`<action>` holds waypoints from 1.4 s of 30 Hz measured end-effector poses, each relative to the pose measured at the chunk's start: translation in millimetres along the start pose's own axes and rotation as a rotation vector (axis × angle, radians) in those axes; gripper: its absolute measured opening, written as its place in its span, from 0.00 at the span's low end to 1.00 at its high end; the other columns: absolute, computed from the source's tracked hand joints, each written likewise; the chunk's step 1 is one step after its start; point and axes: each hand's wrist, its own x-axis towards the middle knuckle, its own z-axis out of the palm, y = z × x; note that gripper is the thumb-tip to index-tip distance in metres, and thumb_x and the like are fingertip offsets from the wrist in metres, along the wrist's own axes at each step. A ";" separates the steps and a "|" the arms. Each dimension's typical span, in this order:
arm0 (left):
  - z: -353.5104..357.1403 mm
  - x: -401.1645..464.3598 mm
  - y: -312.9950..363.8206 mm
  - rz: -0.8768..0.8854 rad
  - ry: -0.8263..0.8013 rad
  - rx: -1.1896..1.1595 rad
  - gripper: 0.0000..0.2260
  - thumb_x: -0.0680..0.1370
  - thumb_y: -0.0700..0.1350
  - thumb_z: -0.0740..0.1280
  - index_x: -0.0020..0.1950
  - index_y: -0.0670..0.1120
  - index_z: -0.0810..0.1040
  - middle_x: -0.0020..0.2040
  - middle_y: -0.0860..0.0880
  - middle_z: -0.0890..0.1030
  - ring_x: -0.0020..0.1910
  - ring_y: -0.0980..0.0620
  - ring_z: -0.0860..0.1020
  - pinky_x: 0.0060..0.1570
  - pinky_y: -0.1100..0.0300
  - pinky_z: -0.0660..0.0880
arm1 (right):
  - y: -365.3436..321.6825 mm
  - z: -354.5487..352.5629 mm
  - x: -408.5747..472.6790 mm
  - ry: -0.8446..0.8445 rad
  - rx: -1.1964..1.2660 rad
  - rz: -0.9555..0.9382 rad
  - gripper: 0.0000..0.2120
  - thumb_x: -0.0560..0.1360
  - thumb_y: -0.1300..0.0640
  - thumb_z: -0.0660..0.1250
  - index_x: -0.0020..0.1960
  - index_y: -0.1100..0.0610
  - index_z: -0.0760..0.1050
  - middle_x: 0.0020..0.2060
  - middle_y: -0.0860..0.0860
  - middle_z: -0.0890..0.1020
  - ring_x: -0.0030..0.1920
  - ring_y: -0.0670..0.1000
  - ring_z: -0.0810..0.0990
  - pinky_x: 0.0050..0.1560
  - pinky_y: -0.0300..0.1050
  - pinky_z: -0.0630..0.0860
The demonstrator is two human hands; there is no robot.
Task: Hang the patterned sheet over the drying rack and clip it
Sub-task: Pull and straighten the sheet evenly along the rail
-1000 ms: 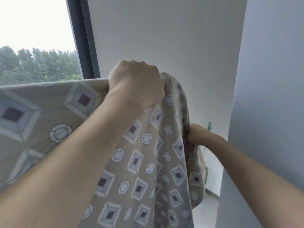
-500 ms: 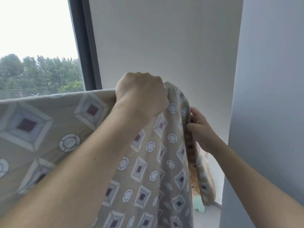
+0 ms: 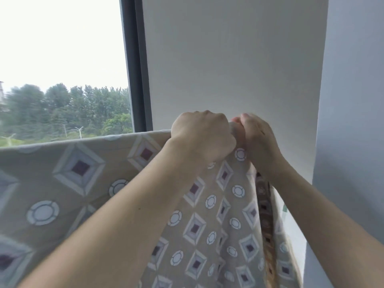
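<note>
The patterned sheet (image 3: 87, 183), beige with diamonds and rings, hangs in front of me with its top edge stretched level across the left. My left hand (image 3: 201, 136) grips the sheet's top edge in a fist at the right end. Right beside it, my right hand (image 3: 259, 140) holds the same bunched top corner, fingers curled over it. Both hands touch each other. The drying rack and any clip are hidden behind the fabric and hands.
A white wall (image 3: 228, 59) stands straight ahead. A dark window frame (image 3: 135, 69) runs vertically at its left, with trees outside. A grey wall (image 3: 353, 121) closes in on the right. A narrow gap shows between the sheet's right edge and that wall.
My right hand rose from the sheet's side edge to the top corner, meeting my left hand. The view tilted upward, so the sheet sits lower in frame.
</note>
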 end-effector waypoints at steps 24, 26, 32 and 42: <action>-51.7 -145.4 -137.5 -0.093 0.184 0.111 0.15 0.83 0.53 0.50 0.41 0.49 0.69 0.34 0.53 0.75 0.32 0.53 0.75 0.40 0.55 0.76 | -84.7 50.0 -12.3 -0.137 -0.660 -0.247 0.27 0.79 0.42 0.44 0.29 0.55 0.67 0.33 0.59 0.76 0.39 0.61 0.77 0.39 0.49 0.67; -57.6 -156.8 -151.2 -0.049 0.189 0.087 0.15 0.83 0.53 0.50 0.42 0.49 0.70 0.35 0.53 0.76 0.33 0.54 0.76 0.41 0.54 0.77 | -107.2 61.5 -26.0 -0.119 -0.606 -0.289 0.25 0.81 0.44 0.47 0.34 0.57 0.70 0.36 0.58 0.77 0.40 0.60 0.76 0.40 0.49 0.68; -72.6 -187.5 -182.0 0.046 0.234 0.114 0.08 0.81 0.49 0.55 0.45 0.49 0.69 0.39 0.53 0.76 0.37 0.50 0.77 0.38 0.55 0.73 | -186.1 135.7 -74.7 -0.178 -0.563 -0.387 0.29 0.81 0.44 0.47 0.28 0.57 0.68 0.26 0.53 0.73 0.31 0.57 0.71 0.36 0.47 0.64; -108.1 -279.7 -265.4 -0.114 0.319 0.167 0.20 0.82 0.54 0.47 0.36 0.51 0.68 0.31 0.55 0.75 0.29 0.53 0.72 0.48 0.54 0.70 | -270.8 196.0 -135.0 -0.183 -0.483 -0.439 0.26 0.82 0.48 0.50 0.28 0.55 0.63 0.24 0.50 0.71 0.27 0.49 0.70 0.29 0.42 0.58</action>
